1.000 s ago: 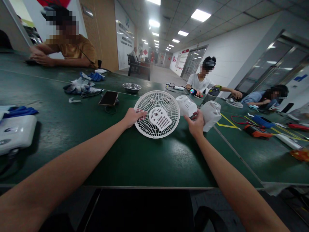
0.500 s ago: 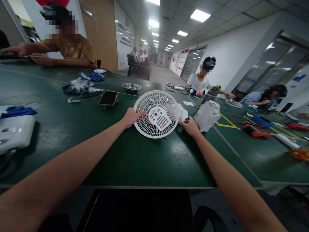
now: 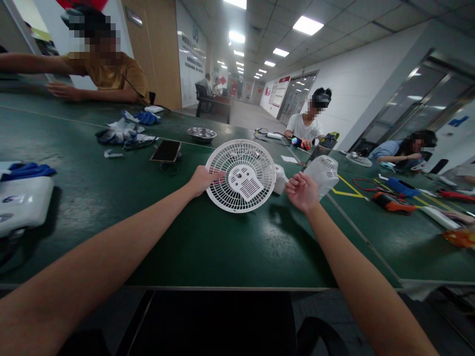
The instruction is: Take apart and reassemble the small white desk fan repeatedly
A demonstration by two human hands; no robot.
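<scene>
A round white fan grille (image 3: 247, 195) stands tilted above the green table, its slotted centre plate facing me. My left hand (image 3: 201, 181) is closed on its left rim, with the thumb over the bars. Behind the grille's right edge, part of a white plastic housing (image 3: 280, 180) shows. My right hand (image 3: 302, 192) is off the rim, just right of that housing, its fingers curled in towards the thumb. Whether anything small is between them I cannot make out. Behind this hand stands a white fan base (image 3: 323, 173), partly covered by the fingers.
Left of the grille lie a phone on a stand (image 3: 166, 151), work gloves (image 3: 120, 134) and a white box (image 3: 25, 205). A metal bowl (image 3: 201, 134) sits beyond it. To the right are an orange-black meter (image 3: 395, 203) and a blue pouch (image 3: 403, 186). Several people sit around the table.
My right hand has let go of the grille's right rim, moved slightly right and turned, with its fingers curled. The left hand and grille have stayed put. The co-worker at left has stretched an arm out.
</scene>
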